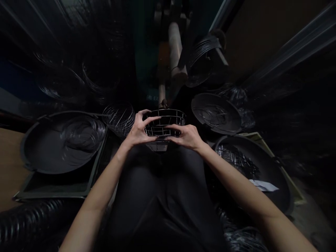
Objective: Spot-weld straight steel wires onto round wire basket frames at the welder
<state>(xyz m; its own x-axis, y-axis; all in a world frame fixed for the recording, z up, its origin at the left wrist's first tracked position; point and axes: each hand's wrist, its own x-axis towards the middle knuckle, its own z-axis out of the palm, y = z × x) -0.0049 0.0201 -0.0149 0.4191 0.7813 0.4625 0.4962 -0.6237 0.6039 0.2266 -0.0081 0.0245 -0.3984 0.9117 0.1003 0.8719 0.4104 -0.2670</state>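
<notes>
A round wire basket frame (pixel 165 112), made of thin metal hoops joined by short uprights, is held in front of me at the machine's lower end. My left hand (pixel 139 131) grips its left side, with the thumb below and the fingers reaching over the hoops. On the right side, my right hand (pixel 187 135) pinches the lower hoops between thumb and fingers. Just behind the basket stands the narrow tip of the machine (pixel 163 94). A small metal block (pixel 159 146) shows underneath the basket.
At left, a wide dark pan (pixel 44 150) holds wire rings and rests on a green crate (pixel 55 187). Stacked wire hoops (pixel 119 117) stand beside it. To the right are a pan of wire pieces (pixel 204 101) and another pan (pixel 275 175) with short wires and a white scrap (pixel 265 185).
</notes>
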